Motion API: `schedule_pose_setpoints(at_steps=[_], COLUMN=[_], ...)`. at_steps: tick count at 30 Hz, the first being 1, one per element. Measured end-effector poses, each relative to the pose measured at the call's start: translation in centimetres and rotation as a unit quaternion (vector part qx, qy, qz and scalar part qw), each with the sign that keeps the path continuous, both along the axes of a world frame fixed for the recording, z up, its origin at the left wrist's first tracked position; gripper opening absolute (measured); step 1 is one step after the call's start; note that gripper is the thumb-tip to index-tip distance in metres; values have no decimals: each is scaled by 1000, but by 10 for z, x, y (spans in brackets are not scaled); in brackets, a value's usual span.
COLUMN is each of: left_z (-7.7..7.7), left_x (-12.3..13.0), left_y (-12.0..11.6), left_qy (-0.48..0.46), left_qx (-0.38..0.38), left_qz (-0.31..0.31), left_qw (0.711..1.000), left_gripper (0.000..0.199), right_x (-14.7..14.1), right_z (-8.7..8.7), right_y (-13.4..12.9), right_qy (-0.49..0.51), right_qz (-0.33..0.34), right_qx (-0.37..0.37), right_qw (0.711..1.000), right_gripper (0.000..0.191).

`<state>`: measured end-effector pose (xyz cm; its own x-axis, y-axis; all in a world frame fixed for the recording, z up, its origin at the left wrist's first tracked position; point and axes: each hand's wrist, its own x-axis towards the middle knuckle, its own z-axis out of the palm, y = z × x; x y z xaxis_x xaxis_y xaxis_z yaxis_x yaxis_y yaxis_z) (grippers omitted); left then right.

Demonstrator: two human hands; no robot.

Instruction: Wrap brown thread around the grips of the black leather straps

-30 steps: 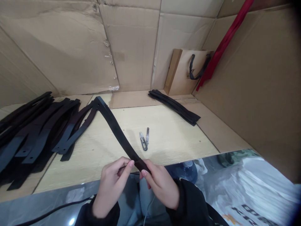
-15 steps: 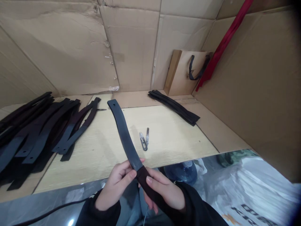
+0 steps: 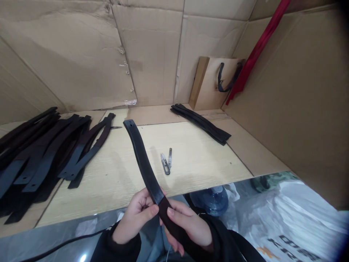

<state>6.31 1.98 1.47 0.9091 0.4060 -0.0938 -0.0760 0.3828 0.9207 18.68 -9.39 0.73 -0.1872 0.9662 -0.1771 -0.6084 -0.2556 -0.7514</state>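
A long, curved dark strap (image 3: 143, 160), with a small hole near its far end, slants from my lap up over the table edge. Its far part looks smooth and black, its near part dark brown and cloth-like, with a straight seam where they meet. Just at that seam my left hand (image 3: 136, 216) pinches the strap from the left. My right hand (image 3: 189, 222) grips the brown part, thumb on top and fingers beneath. A thin pale thread (image 3: 168, 253) hangs below the right fingers. The strap's near end is hidden by my right hand and sleeve.
Thread snips (image 3: 165, 165) and a narrow metal piece (image 3: 170, 156) lie on the table. Similar straps are piled (image 3: 49, 160) at left; a dark bundle (image 3: 200, 123) lies at back right. Cardboard walls (image 3: 152, 54), a paper bag (image 3: 207, 83) and a red strip (image 3: 259, 51) stand behind.
The strap has tilted a little, so its far end sits slightly lower and its surface looks darker. Both hands keep their hold near the seam, with only small shifts.
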Motion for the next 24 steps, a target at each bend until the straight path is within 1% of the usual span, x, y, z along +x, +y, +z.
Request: schedule_pose_setpoints(at_steps=[4, 8, 11, 13, 15, 16, 17, 18, 20, 21, 22, 23, 24], left_z=[-2, 4, 6, 5, 2, 1, 0, 0, 3, 6, 10, 14, 18], left_x=[-1, -1, 0, 1, 1, 0, 0, -1, -1, 0, 1, 2, 3], left_y=[0, 0, -4, -8, -13, -15, -16, -16, -17, -18, -20, -22, -24], left_qy=[-12, -20, 12, 26, 21, 18, 4, 16, 34, 40, 45, 52, 67], left_qx=[-15, -16, 7, 35, 49, 50, 44, 56, 97, 100, 89, 64, 28], left_qz=[-19, -48, -41, -35, -35, -40, -41, -33, -2, 2, -1, -7, 19], left_qw=[1000, 999, 999, 998, 998, 998, 998, 998, 995, 994, 995, 997, 997], left_gripper=[36, 44, 42, 41, 41, 41, 41, 40, 39, 41, 44, 48, 53], right_x=[-1, -3, -6, -6, -2, 1, 5, 9, 17, 19, 19, 19, 17], right_z=[2, 0, -7, -12, -16, -18, -20, -23, -33, -41, -50, -61, -73], right_y=[0, 1, -1, -4, -11, -15, -20, -25, -35, -39, -43, -47, -50], right_qy=[-11, -5, 6, 11, 0, -27, -72, -133, -266, -317, -344, -359, -366], right_qz=[-1, 9, 14, 9, -10, -32, -63, -94, -126, -116, -94, -89, -92], right_qx=[11, 5, 1, 19, 44, 49, 45, 35, 5, -4, -8, -4, -5], right_qw=[1000, 1000, 1000, 1000, 999, 998, 994, 986, 956, 941, 934, 929, 926], right_gripper=[50, 52, 53, 54, 59, 60, 58, 54, 41, 35, 36, 38, 37])
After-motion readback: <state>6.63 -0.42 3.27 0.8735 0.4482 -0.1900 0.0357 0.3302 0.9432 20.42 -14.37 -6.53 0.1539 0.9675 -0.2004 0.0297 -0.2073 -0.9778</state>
